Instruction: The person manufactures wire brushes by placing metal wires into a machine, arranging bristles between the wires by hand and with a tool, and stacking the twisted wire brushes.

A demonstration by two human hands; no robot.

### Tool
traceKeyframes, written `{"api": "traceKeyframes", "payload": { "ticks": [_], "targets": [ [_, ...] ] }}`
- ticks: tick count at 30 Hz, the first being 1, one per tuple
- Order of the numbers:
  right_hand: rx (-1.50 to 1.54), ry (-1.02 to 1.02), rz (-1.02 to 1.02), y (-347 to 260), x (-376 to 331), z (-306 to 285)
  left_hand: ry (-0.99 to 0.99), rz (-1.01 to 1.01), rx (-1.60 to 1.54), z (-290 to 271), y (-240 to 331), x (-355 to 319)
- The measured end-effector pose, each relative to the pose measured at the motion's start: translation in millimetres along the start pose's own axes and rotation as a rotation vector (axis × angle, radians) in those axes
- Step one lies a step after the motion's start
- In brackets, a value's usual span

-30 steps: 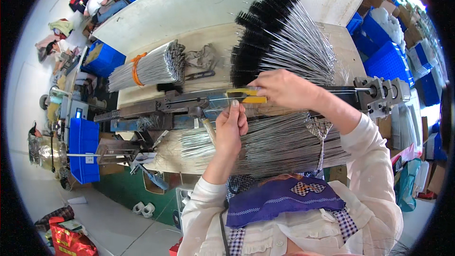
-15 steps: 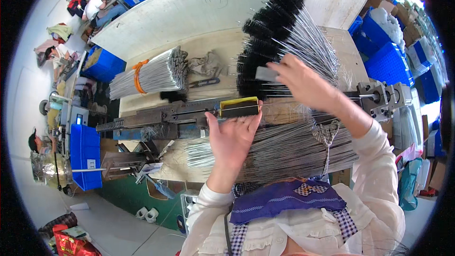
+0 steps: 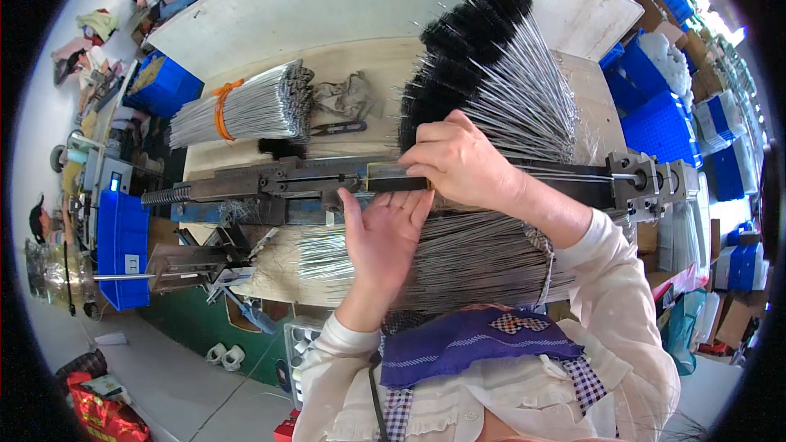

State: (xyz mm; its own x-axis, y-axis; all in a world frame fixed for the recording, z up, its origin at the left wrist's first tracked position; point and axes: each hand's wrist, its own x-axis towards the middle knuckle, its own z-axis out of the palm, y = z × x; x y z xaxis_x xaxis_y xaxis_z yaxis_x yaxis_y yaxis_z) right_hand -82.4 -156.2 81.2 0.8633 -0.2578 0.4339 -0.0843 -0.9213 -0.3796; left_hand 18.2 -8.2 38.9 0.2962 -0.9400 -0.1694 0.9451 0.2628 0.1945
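Observation:
My right hand closes its fingers on a small flat grey plate, held over a yellow-edged holder on the long metal machine. A dark strip lies along the holder; most of it is hidden by the plate and fingers. My left hand is palm up with its fingers extended, their tips touching or just under the holder's near edge. Beyond my right hand fans a pile of black twisted-wire brushes with bare wire stems. Loose thin wires lie on the near side.
A wire bundle tied with orange band lies at the back left, beside a crumpled cloth and small snips. Metal clamp blocks stand at the machine's right end. A white board edges the table's back. Blue bins flank both sides.
My right hand has come down and left from above the brushes, bringing the grey plate onto the holder. My left hand stays palm up below it. The whole view has shifted slightly.

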Motion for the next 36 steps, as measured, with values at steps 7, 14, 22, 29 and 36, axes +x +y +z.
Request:
{"api": "traceKeyframes", "payload": {
  "ticks": [7, 14, 22, 29, 36],
  "targets": [
    [-0.110, -0.008, -0.112, 0.4, -8.4, -13.5, -0.028, -0.028, 0.034, 4.5, 2.8, 1.6],
    [-0.096, 0.039, -0.208, -25.9, -10.7, -6.1, -0.199, -0.114, -0.109, -12.8, 6.5, 2.6],
    [-0.011, 0.038, -0.047, 3.8, 4.1, -12.0, -0.101, -0.014, -0.024, -4.7, 3.8, 0.1],
    [-0.058, -0.114, -0.045, -3.0, 6.8, -6.6, -0.082, -0.015, 0.019, -3.8, 7.4, 0.9],
    [-0.024, -0.061, -0.055, -1.6, -1.4, -9.3, -0.056, -0.012, 0.075, -1.2, 2.0, 0.3]
  ]
}}
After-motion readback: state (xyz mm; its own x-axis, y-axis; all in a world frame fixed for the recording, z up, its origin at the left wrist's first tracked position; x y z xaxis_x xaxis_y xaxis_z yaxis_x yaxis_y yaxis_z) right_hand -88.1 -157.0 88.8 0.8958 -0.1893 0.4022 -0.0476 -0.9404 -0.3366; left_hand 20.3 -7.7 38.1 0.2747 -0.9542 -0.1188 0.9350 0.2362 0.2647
